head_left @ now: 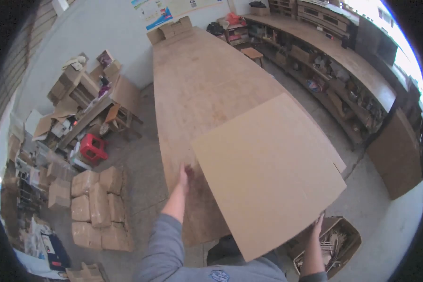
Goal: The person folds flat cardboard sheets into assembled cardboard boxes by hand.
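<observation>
A large flat cardboard sheet (270, 176) lies tilted over the near right part of the long wooden table (197, 89), its near corner jutting past the table towards my body. My right hand (319, 222) grips the sheet at its near right edge, with part of the fingers hidden beneath it. Just left of the sheet's left edge, my left hand (187, 173) is over the tabletop, apart from the cardboard. Its fingers look loosely extended and somewhat blurred, and nothing shows in them.
An open carton (355, 235) of scraps stands by my right arm. Wrapped brown parcels (98, 202) are stacked on the floor at left, below a red stool (93, 148). A long workbench (333, 58) with filled shelves runs along the right. A brown board (397, 155) leans there.
</observation>
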A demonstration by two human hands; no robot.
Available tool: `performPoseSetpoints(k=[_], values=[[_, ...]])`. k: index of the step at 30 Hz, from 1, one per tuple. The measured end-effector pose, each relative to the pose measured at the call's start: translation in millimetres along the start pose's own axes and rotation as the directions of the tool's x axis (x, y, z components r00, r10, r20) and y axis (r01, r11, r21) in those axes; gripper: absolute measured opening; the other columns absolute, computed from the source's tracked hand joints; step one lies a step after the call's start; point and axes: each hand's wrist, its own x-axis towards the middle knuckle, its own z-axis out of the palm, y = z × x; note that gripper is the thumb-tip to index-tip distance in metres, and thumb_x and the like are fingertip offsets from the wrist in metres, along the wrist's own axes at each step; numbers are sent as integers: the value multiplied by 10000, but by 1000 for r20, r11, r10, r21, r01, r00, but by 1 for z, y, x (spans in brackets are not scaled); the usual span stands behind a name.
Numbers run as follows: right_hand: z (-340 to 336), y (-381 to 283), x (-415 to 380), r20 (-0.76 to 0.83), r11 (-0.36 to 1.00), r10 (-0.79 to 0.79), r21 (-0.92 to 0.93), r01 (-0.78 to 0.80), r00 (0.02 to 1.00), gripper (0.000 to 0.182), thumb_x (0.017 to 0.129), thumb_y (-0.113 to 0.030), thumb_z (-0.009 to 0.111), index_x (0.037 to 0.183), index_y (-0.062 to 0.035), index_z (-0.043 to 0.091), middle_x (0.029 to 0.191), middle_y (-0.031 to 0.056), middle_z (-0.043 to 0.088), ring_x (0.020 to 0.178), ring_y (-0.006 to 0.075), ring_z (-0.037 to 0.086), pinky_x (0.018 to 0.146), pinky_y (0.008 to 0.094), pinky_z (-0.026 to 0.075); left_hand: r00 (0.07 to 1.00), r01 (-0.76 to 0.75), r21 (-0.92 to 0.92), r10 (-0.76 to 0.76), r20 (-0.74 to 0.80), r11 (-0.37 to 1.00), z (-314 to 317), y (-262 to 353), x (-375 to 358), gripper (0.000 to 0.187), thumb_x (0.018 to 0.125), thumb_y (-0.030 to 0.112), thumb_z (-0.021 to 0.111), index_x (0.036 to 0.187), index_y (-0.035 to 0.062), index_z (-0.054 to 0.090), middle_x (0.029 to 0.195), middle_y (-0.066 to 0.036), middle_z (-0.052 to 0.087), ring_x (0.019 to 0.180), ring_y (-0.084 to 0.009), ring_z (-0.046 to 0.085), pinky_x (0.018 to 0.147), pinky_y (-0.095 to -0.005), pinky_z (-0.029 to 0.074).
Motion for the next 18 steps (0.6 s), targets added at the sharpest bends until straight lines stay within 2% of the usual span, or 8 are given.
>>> performPoseSetpoints(k=[2,3,5,6,8,11,14,18], values=[[24,24,-78,145,951,155,246,-187,977,768,828,-672,444,1390,-149,420,1393,104,460,1276,320,423,1053,440,360,989,36,54,-43,139,998,10,14,58,931,835,716,360,1413,-12,312,1407,-239,363,1324,-337,345,1112,-422,271],[28,48,-85,161,962,110,232,-146,981,709,841,-648,438,1347,-152,453,1336,102,495,1223,322,455,1021,441,382,982,76,21,-79,172,997,24,17,88,840,829,722,373,1293,23,365,1246,-179,370,1186,-292,381,1036,-381,306],[26,88,-95,298,979,2,193,-62,955,509,894,-551,411,1173,-162,583,1108,96,637,1011,333,582,891,445,471,956,167,-62,-146,254,984,61,31,129,604,801,749,424,813,164,576,602,62,397,634,-110,523,734,-219,449],[21,106,-84,295,975,-11,216,-55,956,521,899,-556,407,1202,-163,565,1147,98,618,1043,337,564,909,464,456,907,219,-50,-185,379,974,68,37,131,625,811,738,419,903,138,566,736,11,427,748,-150,522,797,-265,435],[1,141,-65,344,947,-13,304,-98,939,581,919,-578,389,1315,-167,493,1302,105,540,1172,353,492,980,539,395,613,344,50,-265,744,938,79,56,120,790,853,698,399,1261,33,524,1272,-193,546,1200,-310,516,1049,-451,378],[-8,167,-39,377,784,-121,603,-144,918,486,938,-517,361,1283,-206,505,1291,56,536,1176,306,473,1006,503,384,552,251,258,-357,753,933,96,56,126,626,860,682,418,986,117,656,825,-54,696,767,-196,680,693,-332,551],[36,129,-111,468,932,-158,361,-24,870,398,951,-454,437,1241,-203,541,1184,31,597,1098,281,522,964,446,428,738,307,294,-421,527,905,83,55,129,222,839,73,555,1039,144,620,964,-69,645,893,-201,609,828,-422,517],[32,117,-97,527,929,-168,368,-45,833,399,977,-353,439,1280,-107,522,1251,99,580,1130,290,545,1013,446,412,543,-152,295,-170,822,943,50,5,191,290,934,228,497,1211,154,545,1183,-54,593,1073,-184,547,974,-397,425]])
